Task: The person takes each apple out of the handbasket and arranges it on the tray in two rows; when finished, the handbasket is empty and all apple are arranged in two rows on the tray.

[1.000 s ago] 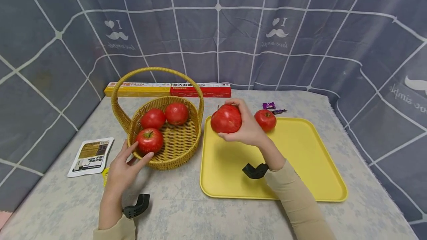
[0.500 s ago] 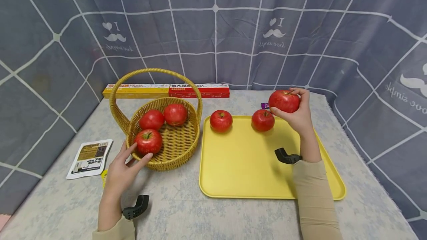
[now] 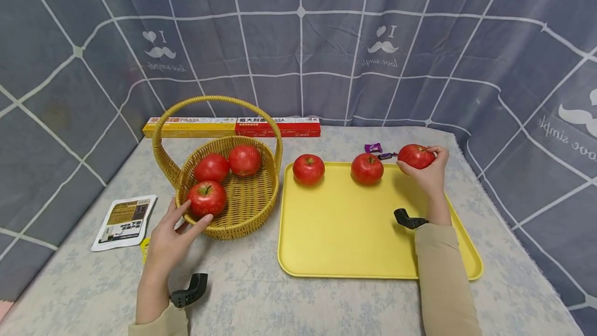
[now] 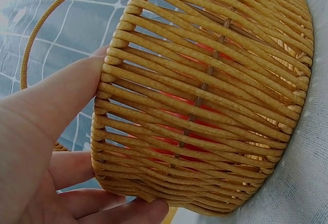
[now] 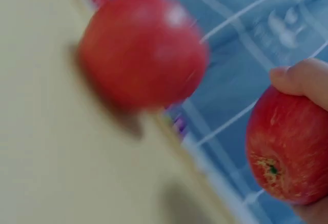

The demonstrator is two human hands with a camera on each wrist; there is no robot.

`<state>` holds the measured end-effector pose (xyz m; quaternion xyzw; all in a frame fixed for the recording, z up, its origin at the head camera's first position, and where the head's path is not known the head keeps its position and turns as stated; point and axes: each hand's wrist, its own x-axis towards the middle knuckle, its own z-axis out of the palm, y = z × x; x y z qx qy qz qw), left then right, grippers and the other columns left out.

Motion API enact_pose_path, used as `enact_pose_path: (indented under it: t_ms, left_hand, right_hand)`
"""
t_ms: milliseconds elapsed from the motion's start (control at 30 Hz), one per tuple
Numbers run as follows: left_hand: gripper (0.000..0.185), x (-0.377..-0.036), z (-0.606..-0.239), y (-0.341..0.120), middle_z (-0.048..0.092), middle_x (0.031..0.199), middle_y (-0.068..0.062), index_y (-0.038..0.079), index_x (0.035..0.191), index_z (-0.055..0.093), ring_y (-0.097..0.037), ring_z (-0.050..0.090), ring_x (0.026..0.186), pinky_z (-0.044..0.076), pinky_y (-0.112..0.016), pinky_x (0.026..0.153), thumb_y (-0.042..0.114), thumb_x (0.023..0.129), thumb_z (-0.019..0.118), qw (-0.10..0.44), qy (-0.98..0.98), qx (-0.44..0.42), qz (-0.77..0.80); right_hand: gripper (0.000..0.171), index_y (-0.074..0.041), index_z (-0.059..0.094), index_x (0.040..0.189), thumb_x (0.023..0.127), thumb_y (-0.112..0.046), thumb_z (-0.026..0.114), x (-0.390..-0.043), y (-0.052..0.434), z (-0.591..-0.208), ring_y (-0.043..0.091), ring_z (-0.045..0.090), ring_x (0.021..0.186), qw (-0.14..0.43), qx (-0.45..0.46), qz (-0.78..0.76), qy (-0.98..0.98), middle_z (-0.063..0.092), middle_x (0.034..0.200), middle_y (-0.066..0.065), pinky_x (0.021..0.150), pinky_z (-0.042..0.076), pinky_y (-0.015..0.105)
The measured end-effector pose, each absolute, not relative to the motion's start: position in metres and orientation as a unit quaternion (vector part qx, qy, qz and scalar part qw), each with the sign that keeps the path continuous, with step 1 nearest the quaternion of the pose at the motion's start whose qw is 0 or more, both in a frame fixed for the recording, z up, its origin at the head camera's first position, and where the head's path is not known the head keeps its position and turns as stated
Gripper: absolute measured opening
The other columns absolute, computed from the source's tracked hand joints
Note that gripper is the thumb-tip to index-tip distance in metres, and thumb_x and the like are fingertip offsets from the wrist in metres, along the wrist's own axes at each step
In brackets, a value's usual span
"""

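My right hand [image 3: 432,176] holds a red apple [image 3: 414,156] over the far right corner of the yellow tray [image 3: 345,232]. In the right wrist view, thumb and fingers clasp this apple [image 5: 292,142] from both sides, with a gap and a shadow between it and the tray. Two more apples, one [image 3: 308,170] at the far left corner and one [image 3: 367,169] mid-edge, sit along the tray's far side. My left hand [image 3: 169,245] grips the near left rim of the woven basket [image 3: 244,228]. Three apples lie inside, the nearest [image 3: 207,198] beside my fingers.
Yellow and red pasta boxes [image 3: 278,127] lie behind the basket, whose tall handle [image 3: 214,98] arches over it. Small purple-wrapped candies [image 3: 373,148] are past the tray's far edge. A white-edged packet [image 3: 125,223] and a yellow wrapper [image 3: 145,248] lie at left.
An apple was set down at the tray's far left corner. My right hand carried another rightward, then lowered it toward the far right corner. My left hand stays on the basket.
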<state>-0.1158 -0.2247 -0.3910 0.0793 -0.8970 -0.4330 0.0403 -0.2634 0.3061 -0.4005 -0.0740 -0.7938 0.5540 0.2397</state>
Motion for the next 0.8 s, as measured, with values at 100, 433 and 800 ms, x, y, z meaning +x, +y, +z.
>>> enact_pose_path:
  t_ms: [100,433,800]
  left_hand:
    - [0.085,-0.116,-0.391,-0.225,0.004,0.155,-0.02,0.001,0.145,0.032,-0.039,0.03,0.134,0.041,-0.049,0.099,0.052,0.085,0.062,0.044,-0.897,0.079,-0.433]
    - [0.085,-0.116,-0.391,-0.224,0.004,0.154,-0.021,0.0,0.145,0.031,-0.039,0.031,0.133,0.041,-0.049,0.098,0.051,0.085,0.063,0.043,-0.896,0.074,-0.435]
    - [0.083,-0.116,-0.391,-0.224,0.007,0.154,-0.023,0.0,0.145,0.033,-0.039,0.031,0.133,0.041,-0.048,0.098,0.049,0.086,0.063,0.052,-0.894,0.074,-0.439]
  right_hand:
    - [0.073,-0.016,0.026,0.122,0.073,-0.017,0.08,-0.268,0.312,-0.415,0.028,0.029,0.13,0.239,-0.089,0.539,-0.803,0.024,0.136,0.007,0.103,0.039,0.047]
    - [0.095,-0.024,0.018,0.142,0.072,-0.013,0.081,-0.27,0.325,-0.444,0.027,0.025,0.132,0.249,-0.124,0.498,-0.821,0.019,0.142,0.009,0.108,0.031,0.045]
    - [0.109,-0.018,-0.002,0.149,0.074,-0.006,0.075,-0.263,0.327,-0.423,0.042,0.017,0.135,0.134,-0.169,0.456,-0.864,0.004,0.148,0.02,0.107,0.029,0.055]
